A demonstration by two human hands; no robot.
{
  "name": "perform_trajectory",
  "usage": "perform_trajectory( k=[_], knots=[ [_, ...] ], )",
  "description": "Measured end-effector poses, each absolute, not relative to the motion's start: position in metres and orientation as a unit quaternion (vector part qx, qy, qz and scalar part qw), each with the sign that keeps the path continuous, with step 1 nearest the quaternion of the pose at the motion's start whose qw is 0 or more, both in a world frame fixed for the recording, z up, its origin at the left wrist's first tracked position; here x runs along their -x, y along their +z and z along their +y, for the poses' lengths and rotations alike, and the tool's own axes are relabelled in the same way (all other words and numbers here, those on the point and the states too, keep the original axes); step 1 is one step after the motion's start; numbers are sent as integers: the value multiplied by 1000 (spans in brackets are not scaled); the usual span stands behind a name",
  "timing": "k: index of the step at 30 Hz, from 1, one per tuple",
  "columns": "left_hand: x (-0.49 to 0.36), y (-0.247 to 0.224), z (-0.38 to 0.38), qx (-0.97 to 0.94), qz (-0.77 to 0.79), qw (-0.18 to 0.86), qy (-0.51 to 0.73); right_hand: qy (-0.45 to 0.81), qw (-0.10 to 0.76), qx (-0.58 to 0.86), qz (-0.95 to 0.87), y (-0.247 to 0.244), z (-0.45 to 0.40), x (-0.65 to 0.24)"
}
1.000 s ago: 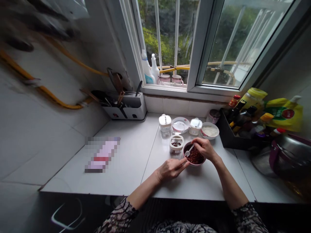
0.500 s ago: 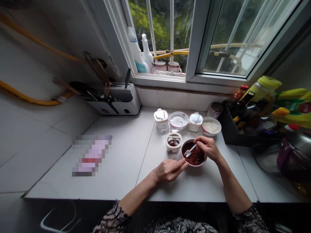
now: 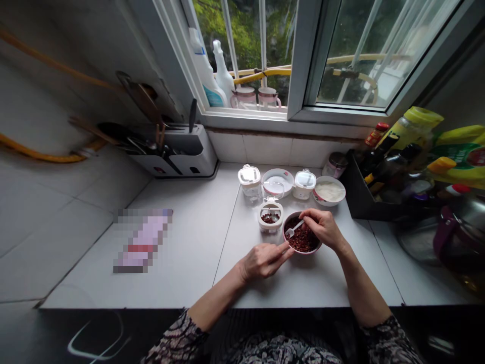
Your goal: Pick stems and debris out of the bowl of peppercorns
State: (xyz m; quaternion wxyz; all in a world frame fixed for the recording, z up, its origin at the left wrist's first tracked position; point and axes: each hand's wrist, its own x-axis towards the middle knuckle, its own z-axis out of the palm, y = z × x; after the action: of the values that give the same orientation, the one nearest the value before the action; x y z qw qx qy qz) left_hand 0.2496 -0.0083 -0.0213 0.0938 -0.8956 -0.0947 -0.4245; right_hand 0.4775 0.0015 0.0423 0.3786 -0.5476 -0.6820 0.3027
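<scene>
1. Handle of the small white spoon [image 3: 291, 231] hidden inside the curled right hand [image 3: 323, 229]; dark red flakes in the pink-rimmed bowl [image 3: 303, 252] too small to identify.
2. Both forearms angled inward, bowl between the hands on the white counter [image 3: 182, 253].
3. Right hand closed on the spoon; left hand [image 3: 262, 262] half-closed, fingertips just beside the rim, any hold impossible to tell.
4. Spoon head nearer the bowl's left rim than in the earlier frame.

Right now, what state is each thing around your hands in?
pink-rimmed bowl, holding dark red flakes
right hand, pinching white plastic spoon
left hand, fingertips near the bowl's rim
small plastic jar, open, flakes inside
two lidded jars, shut
white bowl, holding something white
</scene>
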Motion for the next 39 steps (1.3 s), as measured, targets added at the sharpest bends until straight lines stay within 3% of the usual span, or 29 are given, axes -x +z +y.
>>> perform_trajectory(
  k=[21, 28, 34, 39],
  knots=[
    [-251, -27, -8, 890, -101, 88, -436, 453, 503, 557, -481, 47, 11, -485],
    [-251, -27, -8, 889, -102, 84, -439, 304, 535, 547, -568, 48, 5, -456],
    [-251, -31, -7, 887, -103, 85, -442, 108, 413, 422, -800, 44, -3, -449],
    [-250, -30, -8, 892, -103, 80, -433, 111, 485, 503, -707, 49, -4, -470]
  ],
)
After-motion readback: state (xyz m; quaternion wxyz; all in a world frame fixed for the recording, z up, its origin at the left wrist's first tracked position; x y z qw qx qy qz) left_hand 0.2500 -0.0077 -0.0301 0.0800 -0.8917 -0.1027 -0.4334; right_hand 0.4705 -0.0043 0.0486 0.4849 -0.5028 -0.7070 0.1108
